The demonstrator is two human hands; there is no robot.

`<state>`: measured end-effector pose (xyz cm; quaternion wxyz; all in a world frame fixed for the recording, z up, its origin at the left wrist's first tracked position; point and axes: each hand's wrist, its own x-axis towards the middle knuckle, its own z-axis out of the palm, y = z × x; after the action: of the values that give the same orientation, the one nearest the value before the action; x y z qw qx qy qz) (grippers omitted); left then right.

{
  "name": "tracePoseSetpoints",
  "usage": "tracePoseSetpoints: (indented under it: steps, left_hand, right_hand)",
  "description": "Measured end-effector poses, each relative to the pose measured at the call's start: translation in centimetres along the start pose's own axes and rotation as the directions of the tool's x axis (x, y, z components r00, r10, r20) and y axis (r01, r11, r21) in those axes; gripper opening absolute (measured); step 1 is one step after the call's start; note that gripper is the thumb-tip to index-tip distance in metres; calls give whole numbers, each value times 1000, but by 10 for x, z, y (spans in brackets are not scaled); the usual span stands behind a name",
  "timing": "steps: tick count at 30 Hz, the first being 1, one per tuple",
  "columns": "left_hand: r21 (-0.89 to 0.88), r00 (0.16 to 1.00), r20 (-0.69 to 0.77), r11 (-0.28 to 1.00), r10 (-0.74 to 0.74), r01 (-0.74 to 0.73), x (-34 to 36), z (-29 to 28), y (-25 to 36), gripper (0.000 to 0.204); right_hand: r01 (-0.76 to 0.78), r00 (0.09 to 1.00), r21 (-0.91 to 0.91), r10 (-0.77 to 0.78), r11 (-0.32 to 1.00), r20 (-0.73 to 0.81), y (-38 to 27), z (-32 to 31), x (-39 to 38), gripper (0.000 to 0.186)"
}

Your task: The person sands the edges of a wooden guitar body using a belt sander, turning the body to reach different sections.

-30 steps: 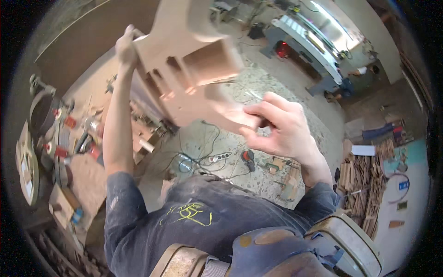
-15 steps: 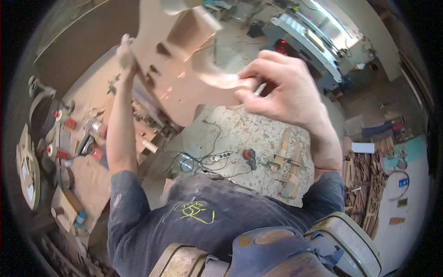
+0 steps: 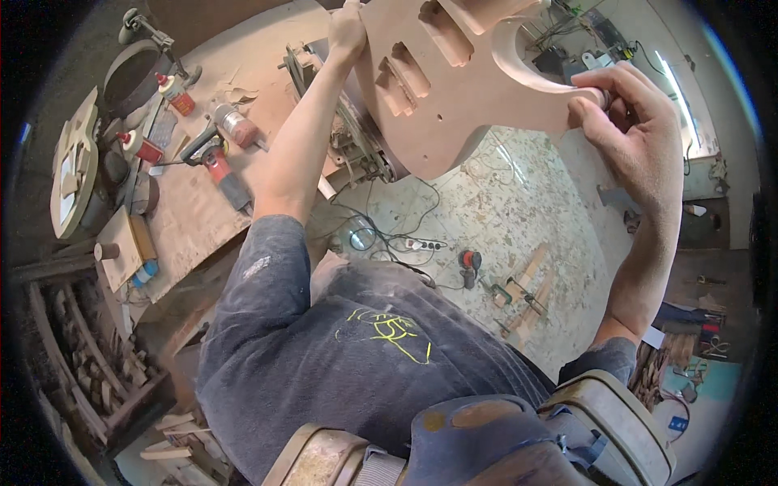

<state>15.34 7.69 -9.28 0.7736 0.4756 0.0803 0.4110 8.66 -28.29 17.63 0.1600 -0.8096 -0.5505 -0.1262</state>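
Observation:
A bare wooden electric guitar body [image 3: 466,97] with several routed cavities and small drilled holes is held up at the top of the view, its upper end cut off by the frame. At its left edge my left hand [image 3: 347,34] is closed, with the fingers partly out of sight. My right hand [image 3: 636,121] pinches the tip of a horn on its right side between thumb and bent fingers. Just below and behind the body's left edge stands a dark machine [image 3: 361,134] with metal parts, partly covered by my forearm and the body.
On the dusty workbench [image 3: 194,243] at left lie a red-and-grey power tool [image 3: 220,168], two glue bottles [image 3: 176,95] and a jar [image 3: 237,125]. A second guitar body [image 3: 74,170] stands beyond. Cables, a power strip [image 3: 425,245], a sander [image 3: 469,267] and clamped wood [image 3: 523,296] lie on the floor.
My view has swung to the left, bringing more of the workbench in. The guitar body, still in both hands, now appears farther right and its cavities face me more squarely.

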Motion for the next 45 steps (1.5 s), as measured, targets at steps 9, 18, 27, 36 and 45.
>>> tracePoseSetpoints:
  steps: [9, 18, 27, 36, 45]
  left_hand:
    - [368, 988, -154, 930, 35, 25, -7, -20, -26, 58]
    - [412, 981, -193, 904, -36, 114, -11, -23, -38, 63]
    - [409, 944, -307, 879, -122, 246, -47, -9, -28, 59]
    - [284, 898, -392, 902, -201, 326, -41, -18, -34, 50]
    - [546, 981, -194, 834, 29, 84, 9, -43, -50, 49]
  right_hand:
    - [-48, 996, 2, 48, 999, 74, 8, -1, 29, 37]
    - [-54, 986, 58, 63, 997, -155, -33, 10, 60, 21]
    - [-30, 985, 112, 48, 993, -163, -32, 7, 133, 24]
    - [115, 968, -26, -117, 993, -224, -17, 27, 181, 30]
    - [12, 949, 246, 66, 969, -308, -38, 27, 84, 18]
